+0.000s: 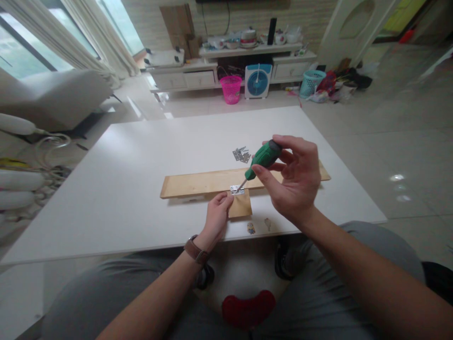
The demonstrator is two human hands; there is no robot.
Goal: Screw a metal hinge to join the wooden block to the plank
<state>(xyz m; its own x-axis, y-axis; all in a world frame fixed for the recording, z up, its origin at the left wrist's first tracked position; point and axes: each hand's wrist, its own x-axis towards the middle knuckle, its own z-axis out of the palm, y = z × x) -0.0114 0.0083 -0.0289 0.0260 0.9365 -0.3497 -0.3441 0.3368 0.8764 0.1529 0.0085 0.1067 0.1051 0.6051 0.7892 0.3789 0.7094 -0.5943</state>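
Observation:
My right hand (297, 177) grips a green-handled screwdriver (264, 158), its fingers around the butt and thumb along the side. The shaft slants down to the left, and its tip is at a silver hinge (237, 190). That hinge lies across the joint between a long wooden board (198, 183) and a small wooden piece (241, 208). With thumb and finger together, my left hand (218, 212) pinches the small piece at its left edge beside the hinge. Whether a screw sits under the tip is too small to tell.
Several loose hinges and screws (242, 154) lie beyond the board on the white table (134, 156). Two small flat trinkets, a cartoon figure (251, 228) and a pale one (268, 224), lie near the front edge. A pink basket (231, 89) and blue fan (257, 81) stand across the floor.

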